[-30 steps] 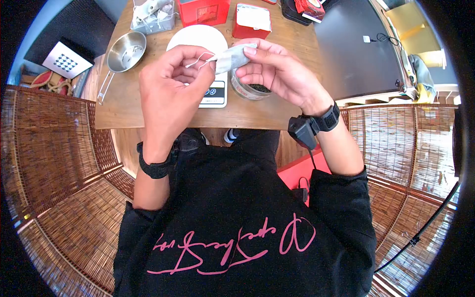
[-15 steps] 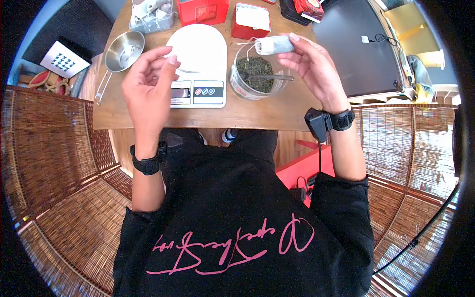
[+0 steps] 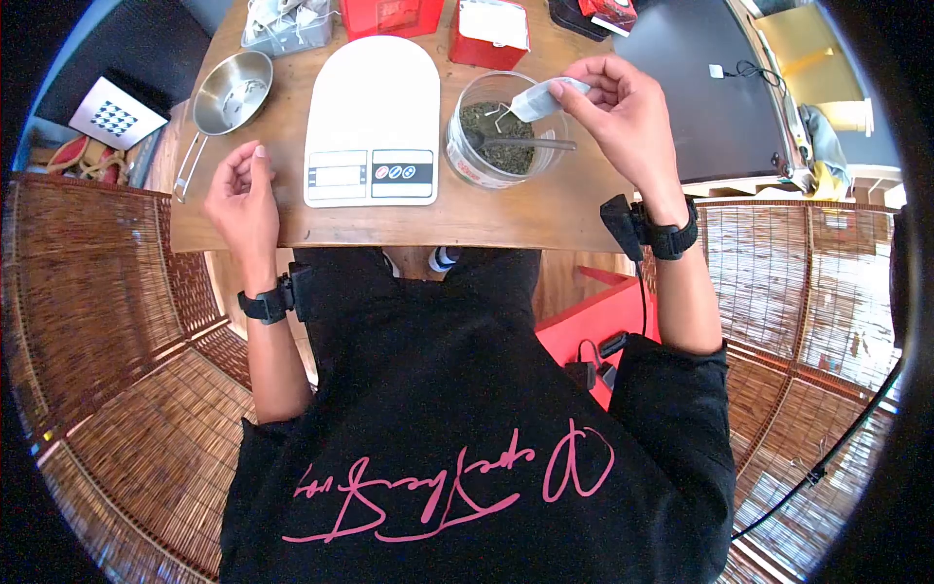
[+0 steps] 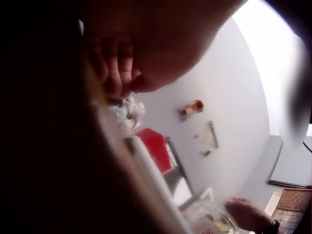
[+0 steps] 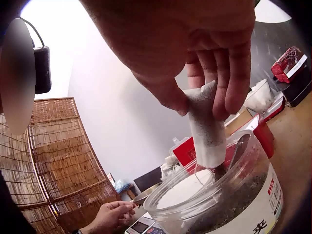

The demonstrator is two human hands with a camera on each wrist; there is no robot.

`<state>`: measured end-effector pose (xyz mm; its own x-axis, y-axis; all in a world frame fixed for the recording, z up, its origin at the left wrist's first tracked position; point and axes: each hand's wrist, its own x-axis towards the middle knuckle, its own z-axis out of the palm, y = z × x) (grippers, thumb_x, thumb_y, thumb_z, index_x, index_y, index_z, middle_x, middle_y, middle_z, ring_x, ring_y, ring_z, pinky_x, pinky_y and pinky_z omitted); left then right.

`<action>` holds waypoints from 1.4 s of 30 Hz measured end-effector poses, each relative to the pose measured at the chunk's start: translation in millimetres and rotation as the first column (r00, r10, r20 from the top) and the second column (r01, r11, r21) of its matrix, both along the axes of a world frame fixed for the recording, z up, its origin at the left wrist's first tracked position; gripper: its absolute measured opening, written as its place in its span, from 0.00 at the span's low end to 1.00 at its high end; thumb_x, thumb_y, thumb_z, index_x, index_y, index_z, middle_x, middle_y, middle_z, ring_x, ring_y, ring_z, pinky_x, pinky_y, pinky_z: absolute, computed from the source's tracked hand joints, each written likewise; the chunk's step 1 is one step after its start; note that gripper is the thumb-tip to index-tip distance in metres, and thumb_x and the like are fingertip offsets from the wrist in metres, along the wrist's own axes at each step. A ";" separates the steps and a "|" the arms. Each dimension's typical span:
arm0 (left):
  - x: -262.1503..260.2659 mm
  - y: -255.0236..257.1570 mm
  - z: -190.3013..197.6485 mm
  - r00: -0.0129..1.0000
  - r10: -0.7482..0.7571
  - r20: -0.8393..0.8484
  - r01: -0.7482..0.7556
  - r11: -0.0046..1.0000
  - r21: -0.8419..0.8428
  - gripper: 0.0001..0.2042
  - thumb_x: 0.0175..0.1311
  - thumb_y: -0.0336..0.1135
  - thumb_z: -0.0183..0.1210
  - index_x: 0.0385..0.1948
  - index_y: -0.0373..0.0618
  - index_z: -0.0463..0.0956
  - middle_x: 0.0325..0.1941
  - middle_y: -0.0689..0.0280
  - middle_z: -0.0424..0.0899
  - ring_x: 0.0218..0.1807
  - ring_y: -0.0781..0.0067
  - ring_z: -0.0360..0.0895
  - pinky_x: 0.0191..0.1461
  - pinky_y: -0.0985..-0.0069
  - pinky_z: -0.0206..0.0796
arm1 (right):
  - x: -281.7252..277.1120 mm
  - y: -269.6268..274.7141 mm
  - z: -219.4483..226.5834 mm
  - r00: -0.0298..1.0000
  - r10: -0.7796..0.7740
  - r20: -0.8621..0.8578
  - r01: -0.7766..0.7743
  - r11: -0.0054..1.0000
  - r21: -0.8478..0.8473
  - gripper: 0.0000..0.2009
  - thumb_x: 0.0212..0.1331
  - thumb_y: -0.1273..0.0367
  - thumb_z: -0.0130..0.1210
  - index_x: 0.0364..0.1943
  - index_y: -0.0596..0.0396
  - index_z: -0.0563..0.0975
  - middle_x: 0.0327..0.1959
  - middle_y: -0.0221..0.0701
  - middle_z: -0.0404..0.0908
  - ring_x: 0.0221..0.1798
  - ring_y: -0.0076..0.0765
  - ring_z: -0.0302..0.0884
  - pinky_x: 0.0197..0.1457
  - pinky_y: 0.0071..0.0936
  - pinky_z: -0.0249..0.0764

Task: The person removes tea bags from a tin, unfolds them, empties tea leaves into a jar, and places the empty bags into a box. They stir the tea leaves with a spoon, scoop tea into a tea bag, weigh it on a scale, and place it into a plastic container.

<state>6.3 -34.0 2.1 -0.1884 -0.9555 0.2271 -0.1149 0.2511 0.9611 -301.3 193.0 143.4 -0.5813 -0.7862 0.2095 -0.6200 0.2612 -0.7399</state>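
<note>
My right hand (image 3: pixel 628 117) pinches a white drawstring tea bag (image 3: pixel 545 99) by one end, above a clear plastic tub (image 3: pixel 467 167). The bag slants down toward the tub, its loose string (image 3: pixel 501 119) dangling from the lower end. In the right wrist view, the bag (image 5: pixel 207 126) hangs mouth down, with dark matter at its lower end. Dried green tea leaves (image 3: pixel 506 158) fill part of the tub, and a spoon (image 3: pixel 555 144) lies across them. My left hand (image 3: pixel 243 200) rests near the table's front left, fingers loosely curled, holding nothing.
A white kitchen scale (image 3: pixel 375 107) stands left of the tub. Beyond my left hand sits a long-handled metal pan (image 3: pixel 233 92). Toward the back are a plastic box of tea bags (image 3: pixel 292 37), a red box (image 3: pixel 394 15) and a red container with white contents (image 3: pixel 488 49).
My left hand has let go of the tea bag's string end and moved left, down to the table. My right hand has carried the bag rightward and tipped it over the tub.
</note>
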 end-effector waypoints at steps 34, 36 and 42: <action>0.7 4.2 -6.6 0.999 0.020 0.043 -0.021 1.000 0.020 0.09 0.69 0.32 0.65 0.44 0.36 0.84 0.34 0.71 0.85 0.36 0.86 0.78 0.40 0.86 0.70 | -3.9 -16.8 9.5 0.991 0.126 -0.053 -0.118 0.983 0.139 0.08 0.61 0.71 0.68 0.42 0.60 0.86 0.33 0.29 0.88 0.35 0.19 0.82 0.41 0.21 0.78; 1.6 2.8 -10.2 0.999 0.012 0.033 -0.013 1.000 0.018 0.09 0.70 0.32 0.65 0.45 0.36 0.84 0.34 0.71 0.85 0.35 0.86 0.77 0.39 0.86 0.69 | -5.7 -17.0 10.4 0.988 0.156 -0.018 -0.152 0.978 0.141 0.08 0.63 0.75 0.65 0.45 0.62 0.85 0.37 0.29 0.89 0.42 0.20 0.86 0.46 0.20 0.81; 0.3 3.8 -9.6 1.000 0.009 0.019 -0.009 1.000 0.008 0.10 0.70 0.32 0.65 0.46 0.36 0.84 0.35 0.71 0.84 0.35 0.86 0.77 0.38 0.86 0.69 | -4.5 -17.2 14.0 0.986 0.161 0.051 -0.168 0.963 0.212 0.08 0.63 0.77 0.64 0.44 0.62 0.85 0.40 0.30 0.89 0.42 0.20 0.85 0.47 0.20 0.82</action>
<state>6.6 -30.3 -7.5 -0.1838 -0.9591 0.2155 -0.1351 0.2418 0.9609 -305.8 175.9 157.4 -0.4440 -0.8960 0.0083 -0.6437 0.3125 -0.6985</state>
